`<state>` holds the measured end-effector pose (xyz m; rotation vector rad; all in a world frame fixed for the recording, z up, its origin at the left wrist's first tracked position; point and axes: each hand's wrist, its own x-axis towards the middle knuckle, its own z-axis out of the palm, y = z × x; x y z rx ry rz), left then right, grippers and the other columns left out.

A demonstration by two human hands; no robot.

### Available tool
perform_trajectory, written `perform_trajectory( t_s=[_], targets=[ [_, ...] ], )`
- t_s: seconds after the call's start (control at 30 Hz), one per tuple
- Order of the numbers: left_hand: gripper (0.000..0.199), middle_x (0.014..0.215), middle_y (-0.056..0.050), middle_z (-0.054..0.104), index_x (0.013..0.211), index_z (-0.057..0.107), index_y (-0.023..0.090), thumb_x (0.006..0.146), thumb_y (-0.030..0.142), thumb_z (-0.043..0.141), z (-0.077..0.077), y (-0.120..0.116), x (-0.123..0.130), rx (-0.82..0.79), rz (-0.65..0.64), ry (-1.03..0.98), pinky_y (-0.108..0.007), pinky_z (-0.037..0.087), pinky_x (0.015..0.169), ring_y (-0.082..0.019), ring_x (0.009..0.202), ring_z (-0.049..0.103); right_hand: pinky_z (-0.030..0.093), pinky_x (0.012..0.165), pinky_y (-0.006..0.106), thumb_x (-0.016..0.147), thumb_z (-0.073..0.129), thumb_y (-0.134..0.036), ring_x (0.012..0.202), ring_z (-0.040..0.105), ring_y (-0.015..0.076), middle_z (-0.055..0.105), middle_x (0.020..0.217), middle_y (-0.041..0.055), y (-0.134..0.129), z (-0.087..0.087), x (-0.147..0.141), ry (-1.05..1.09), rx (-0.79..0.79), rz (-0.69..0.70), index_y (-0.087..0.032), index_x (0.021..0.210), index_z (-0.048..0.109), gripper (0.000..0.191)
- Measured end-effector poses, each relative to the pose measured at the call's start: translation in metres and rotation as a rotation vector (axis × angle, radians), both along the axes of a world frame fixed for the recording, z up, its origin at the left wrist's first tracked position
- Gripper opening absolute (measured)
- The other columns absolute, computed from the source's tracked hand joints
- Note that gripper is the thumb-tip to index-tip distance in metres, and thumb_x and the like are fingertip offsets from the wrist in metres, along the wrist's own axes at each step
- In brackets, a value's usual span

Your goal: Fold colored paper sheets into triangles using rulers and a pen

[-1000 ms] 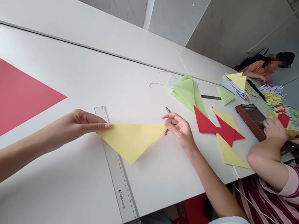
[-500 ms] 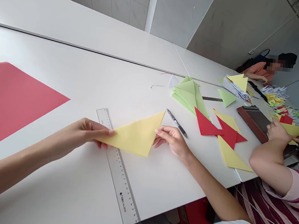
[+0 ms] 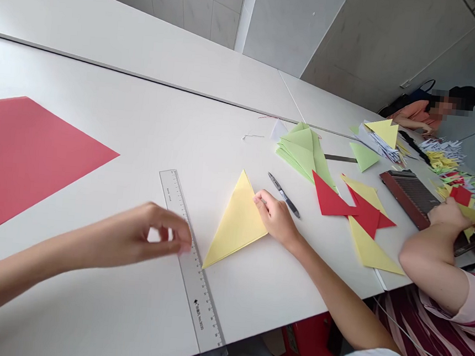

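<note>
A folded triangle of yellow paper (image 3: 237, 225) lies over the white table just right of the clear ruler, its lower left tip close to the ruler's edge. My right hand (image 3: 276, 217) pinches its right side between thumb and fingers. Over the middle of the transparent ruler (image 3: 200, 296) is my left hand (image 3: 166, 235), slightly blurred. Its thumb and fingertips come together in a ring with nothing visible between them, and it is apart from the yellow paper. Behind my right hand lies a dark pen (image 3: 283, 195).
Large red paper (image 3: 39, 160) covers the left side. Green folded sheets (image 3: 304, 150), red triangles (image 3: 333, 200) and yellow paper (image 3: 370, 248) lie to the right. A co-worker's arm (image 3: 437, 245) works there beside a paper trimmer (image 3: 408, 196). Another person (image 3: 418, 113) sits farther back.
My left hand has let go of the yellow paper and shifted slightly right over the ruler. The paper has turned in my right hand, one tip now pointing away from me.
</note>
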<state>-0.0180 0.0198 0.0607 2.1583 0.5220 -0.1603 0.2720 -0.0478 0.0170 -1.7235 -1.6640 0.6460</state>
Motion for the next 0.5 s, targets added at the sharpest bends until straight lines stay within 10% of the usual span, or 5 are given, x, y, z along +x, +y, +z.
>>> perform_trajectory(
  t_s=[0.1, 0.27, 0.5],
  targets=[
    [0.045, 0.131, -0.001, 0.06, 0.127, 0.059, 0.033, 0.089, 0.057, 0.052, -0.007, -0.002, -0.005, 0.375, 0.117, -0.133, -0.049, 0.055, 0.095, -0.029, 0.117, 0.058, 0.02, 0.053, 0.026, 0.09, 0.047, -0.039, 0.043, 0.025, 0.0117, 0.029, 0.047, -0.008, 0.009, 0.001, 0.008, -0.162, 0.034, 0.01, -0.024, 0.07, 0.045, 0.025],
    [0.078, 0.148, 0.001, 0.042, 0.141, 0.045, 0.03, 0.082, 0.079, 0.039, -0.031, -0.045, -0.008, 0.89, -0.074, -0.27, -0.049, 0.058, 0.091, -0.042, 0.132, 0.041, 0.025, 0.054, 0.026, 0.094, 0.045, -0.042, 0.044, 0.033, 0.0127, 0.035, 0.047, -0.0083, 0.017, -0.004, 0.021, -0.299, 0.086, 0.043, -0.025, 0.078, 0.053, 0.025],
    [0.088, 0.153, -0.012, 0.031, 0.148, 0.035, 0.026, 0.078, 0.074, 0.055, -0.042, -0.103, -0.012, 1.053, -0.045, -0.226, -0.066, 0.041, 0.1, -0.048, 0.133, 0.037, 0.037, 0.061, 0.024, 0.1, 0.035, -0.037, 0.058, 0.05, 0.0123, 0.063, 0.078, 0.0021, -0.021, 0.014, 0.005, -0.318, 0.266, -0.022, -0.019, 0.097, 0.059, 0.03]
  ],
)
